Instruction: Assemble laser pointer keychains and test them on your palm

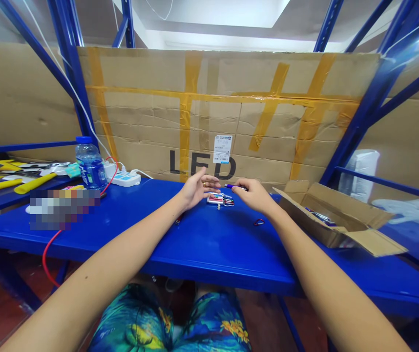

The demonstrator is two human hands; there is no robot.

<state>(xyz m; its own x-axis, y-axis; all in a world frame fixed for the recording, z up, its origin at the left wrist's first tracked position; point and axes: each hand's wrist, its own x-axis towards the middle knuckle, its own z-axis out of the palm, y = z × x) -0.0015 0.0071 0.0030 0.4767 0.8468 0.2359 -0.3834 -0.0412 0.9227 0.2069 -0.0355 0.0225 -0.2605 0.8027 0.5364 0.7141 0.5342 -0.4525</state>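
In the head view, the step in hand appears to be the handling of one slim purple item [228, 186], pinched in the fingers of the right hand [255, 195] just above the worktop [209, 249]. The left hand [197, 188] is open, its fingers loosely spread towards that item, and seems to hold nothing. The next move probably calls for a steady right-hand pinch and care not to disturb the row of small coloured pieces [221, 199] between the hands.

Counted, there are two hands, one purple item held, one such row, one red clip [257, 223] near the right forearm, one open cardboard box [326, 237] on the right, one bottle [90, 166] and one power strip [123, 178] on the left. The row's pieces and the slim items [321, 216] inside the box are too small to count.
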